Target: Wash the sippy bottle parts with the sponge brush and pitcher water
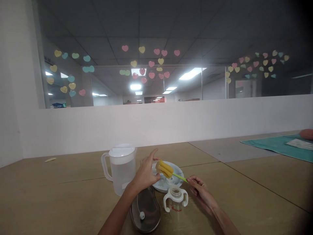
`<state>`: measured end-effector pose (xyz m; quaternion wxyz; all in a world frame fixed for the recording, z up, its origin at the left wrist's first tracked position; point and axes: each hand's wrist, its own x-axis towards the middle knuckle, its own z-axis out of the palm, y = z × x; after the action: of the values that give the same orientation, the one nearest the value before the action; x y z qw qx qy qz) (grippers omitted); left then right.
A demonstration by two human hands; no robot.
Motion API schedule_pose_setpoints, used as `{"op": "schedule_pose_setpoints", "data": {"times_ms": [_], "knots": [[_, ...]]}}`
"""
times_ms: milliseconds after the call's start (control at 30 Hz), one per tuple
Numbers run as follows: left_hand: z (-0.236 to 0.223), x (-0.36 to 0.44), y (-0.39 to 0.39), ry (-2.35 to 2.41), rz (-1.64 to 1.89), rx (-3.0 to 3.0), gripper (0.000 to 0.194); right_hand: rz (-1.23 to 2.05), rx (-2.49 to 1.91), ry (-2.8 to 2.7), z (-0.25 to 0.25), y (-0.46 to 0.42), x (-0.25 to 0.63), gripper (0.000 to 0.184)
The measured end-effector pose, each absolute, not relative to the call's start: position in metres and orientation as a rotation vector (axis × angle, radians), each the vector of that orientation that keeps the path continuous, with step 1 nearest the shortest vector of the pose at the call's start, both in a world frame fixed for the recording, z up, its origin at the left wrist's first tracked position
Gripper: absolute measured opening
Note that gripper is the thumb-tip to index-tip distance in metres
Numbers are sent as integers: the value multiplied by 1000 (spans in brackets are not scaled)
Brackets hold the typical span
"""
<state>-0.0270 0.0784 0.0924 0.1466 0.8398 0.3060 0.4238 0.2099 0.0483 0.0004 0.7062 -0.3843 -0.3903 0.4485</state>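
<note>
My right hand [199, 189] pinches the green handle [179, 177] of a bottle brush, whose yellow sponge head [166, 169] points left. Around the sponge's tip is a clear plastic cap [155, 167], partly hidden, between the thumb and fingers of my left hand [146, 169]. Below the brush stands a baby bottle [176, 206], open at the top, with a white two-handled collar [167, 196] and red print. Behind it lies a white round dish [180, 169] with small pale parts in it. A kidney-shaped metal tray [149, 225] holds a thin tube with a white end piece [142, 215].
A lidded clear pitcher [122, 173] containing liquid stands left of my left hand. At the far right a teal cloth [274, 148] carries a white packet [302, 144] and a pinkish object [306, 134]. A small flat piece [50, 159] lies far left. A wall with windows rises behind the table.
</note>
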Motion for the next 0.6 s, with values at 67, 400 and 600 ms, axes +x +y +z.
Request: {"op": "schedule_pose_setpoints", "data": {"times_ms": [67,400,600], "knots": [[91,-28,75,817,1111,2384,87,1007,-872,-912,2,45,208,34],[84,-28,79,1237,900,2415,35,1013,-862,-863,-7,55,211,39],[82,-43,85,1614,484,2703,41,914,-1010,-733,-18,67,220,38]]}}
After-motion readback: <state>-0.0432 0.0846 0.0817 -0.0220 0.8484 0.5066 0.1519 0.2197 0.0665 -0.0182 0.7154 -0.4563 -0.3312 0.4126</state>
